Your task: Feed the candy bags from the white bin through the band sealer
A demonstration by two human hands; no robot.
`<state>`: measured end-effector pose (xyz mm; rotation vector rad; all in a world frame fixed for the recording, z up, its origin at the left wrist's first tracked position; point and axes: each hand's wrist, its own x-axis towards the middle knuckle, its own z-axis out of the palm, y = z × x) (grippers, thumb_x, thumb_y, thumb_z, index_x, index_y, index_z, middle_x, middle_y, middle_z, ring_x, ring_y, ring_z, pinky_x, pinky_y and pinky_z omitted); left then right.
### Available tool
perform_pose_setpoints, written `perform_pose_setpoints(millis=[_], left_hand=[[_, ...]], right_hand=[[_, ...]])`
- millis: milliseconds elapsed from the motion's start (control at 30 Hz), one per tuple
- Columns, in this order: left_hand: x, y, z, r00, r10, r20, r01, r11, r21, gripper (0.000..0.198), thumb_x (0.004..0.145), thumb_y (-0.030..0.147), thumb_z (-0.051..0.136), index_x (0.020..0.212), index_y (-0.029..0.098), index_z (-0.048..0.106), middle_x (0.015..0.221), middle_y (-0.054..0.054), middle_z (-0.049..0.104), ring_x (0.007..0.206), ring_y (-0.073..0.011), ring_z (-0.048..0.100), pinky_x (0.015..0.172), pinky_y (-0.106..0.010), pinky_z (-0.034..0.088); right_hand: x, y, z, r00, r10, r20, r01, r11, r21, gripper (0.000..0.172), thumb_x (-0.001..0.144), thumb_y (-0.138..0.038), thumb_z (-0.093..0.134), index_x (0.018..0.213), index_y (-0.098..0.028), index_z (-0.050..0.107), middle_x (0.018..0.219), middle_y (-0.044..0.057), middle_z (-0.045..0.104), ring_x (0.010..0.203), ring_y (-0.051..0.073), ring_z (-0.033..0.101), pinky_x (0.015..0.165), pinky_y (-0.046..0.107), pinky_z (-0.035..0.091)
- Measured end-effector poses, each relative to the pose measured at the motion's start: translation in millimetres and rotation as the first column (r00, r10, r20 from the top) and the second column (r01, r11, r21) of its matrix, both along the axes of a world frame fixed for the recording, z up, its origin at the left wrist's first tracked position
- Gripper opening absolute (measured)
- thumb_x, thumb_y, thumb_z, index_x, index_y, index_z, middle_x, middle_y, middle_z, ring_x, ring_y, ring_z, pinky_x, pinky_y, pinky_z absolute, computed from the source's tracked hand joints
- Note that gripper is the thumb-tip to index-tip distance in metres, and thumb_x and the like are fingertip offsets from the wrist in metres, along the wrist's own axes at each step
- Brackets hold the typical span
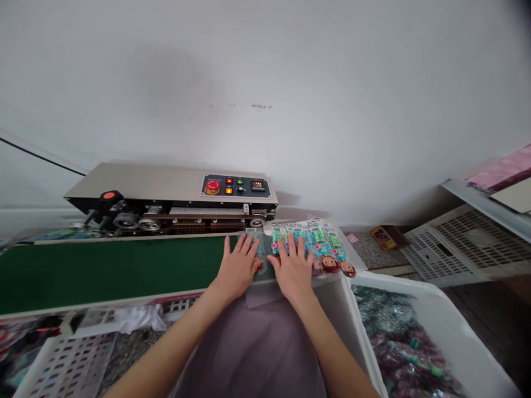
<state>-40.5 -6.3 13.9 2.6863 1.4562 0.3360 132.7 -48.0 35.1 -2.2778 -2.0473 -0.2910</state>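
My left hand (238,265) lies flat with fingers spread on a clear plastic packet (252,234) at the right end of the green conveyor belt (124,265). Beside it, my right hand (293,268) is spread over a row of overlapping printed packets (319,240), green and blue with brown cartoon heads near their lower ends. Parts of the packets are hidden under my fingers. Behind the belt stands a band sealing machine (166,185) with lit buttons and a red stop knob (213,187).
A white bin (435,309) full of shiny packets (406,342) stands at the lower right. White baskets (70,365) are under the belt at left. A grey crate (452,243) and a small yellow box (384,237) are at right. The wall rises behind the machine.
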Motion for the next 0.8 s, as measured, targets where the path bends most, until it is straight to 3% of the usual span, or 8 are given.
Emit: perform_pose_setpoints(millis=[133,233,333,433,567,700,800], left_hand=[[-6.2,-1.9,18.1,0.997,0.076,-0.003,-0.076,0.997,0.026,0.05,0.103,0.035,0.033,0.146,0.016,0.05,0.158,-0.016,0.041,0.149,-0.0338,0.032,0.12,-0.067,0.013],[21.0,1.1,24.9,0.997,-0.066,0.034,0.067,0.998,-0.012,0.048,0.104,0.027,0.03,0.146,0.013,0.049,0.157,-0.015,0.044,0.148,-0.0284,0.035,0.123,-0.059,0.014],[53.3,7.4,15.3,0.98,-0.187,0.069,0.19,0.981,-0.043,0.052,0.106,0.033,0.027,0.152,0.015,0.04,0.16,-0.013,0.038,0.15,-0.0264,0.032,0.123,-0.058,0.018],[64.5,12.4,-4.3,0.976,-0.2,0.08,0.201,0.98,-0.005,0.055,0.106,0.042,0.025,0.155,0.018,0.035,0.164,-0.011,0.031,0.152,-0.0264,0.025,0.122,-0.063,0.014],[44.9,13.7,-18.1,0.979,-0.192,0.066,0.19,0.981,0.043,0.055,0.107,0.042,0.022,0.155,0.02,0.035,0.165,-0.009,0.029,0.153,-0.0251,0.023,0.122,-0.065,0.009],[14.7,11.3,-7.7,0.991,-0.136,0.02,0.136,0.991,0.001,0.052,0.106,0.037,0.026,0.153,0.02,0.039,0.163,-0.009,0.033,0.152,-0.026,0.027,0.121,-0.066,0.01],[2.9,7.3,3.9,1.0,-0.018,-0.016,0.018,1.0,-0.01,0.052,0.104,0.033,0.03,0.151,0.015,0.042,0.161,-0.013,0.035,0.15,-0.0311,0.031,0.12,-0.068,0.011]], right_hand=[[10.6,4.3,14.2,1.0,0.012,0.01,-0.013,0.999,0.04,0.051,0.102,-0.047,0.037,0.148,-0.028,0.05,0.161,0.012,0.038,0.147,0.039,0.028,0.111,0.061,0.026],[27.2,6.0,18.5,0.999,0.03,0.04,-0.031,0.999,0.008,0.047,0.102,-0.041,0.04,0.145,-0.029,0.054,0.161,0.009,0.038,0.148,0.038,0.026,0.113,0.062,0.023],[39.6,5.1,15.2,0.998,0.003,0.069,0.0,0.999,-0.044,0.046,0.1,-0.04,0.043,0.144,-0.029,0.055,0.161,0.009,0.038,0.148,0.038,0.027,0.114,0.061,0.023],[44.1,2.4,8.4,0.995,-0.029,0.099,0.032,0.999,-0.024,0.048,0.101,-0.043,0.043,0.146,-0.029,0.053,0.162,0.009,0.037,0.147,0.039,0.027,0.114,0.062,0.022],[35.9,2.4,-0.9,0.996,0.009,0.085,-0.01,1.0,0.004,0.049,0.101,-0.045,0.041,0.147,-0.03,0.05,0.161,0.009,0.037,0.147,0.039,0.028,0.114,0.064,0.02],[19.2,7.9,-3.7,0.997,0.077,0.022,-0.077,0.997,-0.002,0.049,0.101,-0.047,0.041,0.147,-0.032,0.05,0.16,0.009,0.04,0.146,0.037,0.031,0.114,0.063,0.021],[12.6,9.8,0.3,0.995,0.096,-0.003,-0.096,0.995,-0.003,0.049,0.102,-0.049,0.041,0.146,-0.031,0.052,0.158,0.009,0.043,0.146,0.038,0.032,0.115,0.064,0.02]])
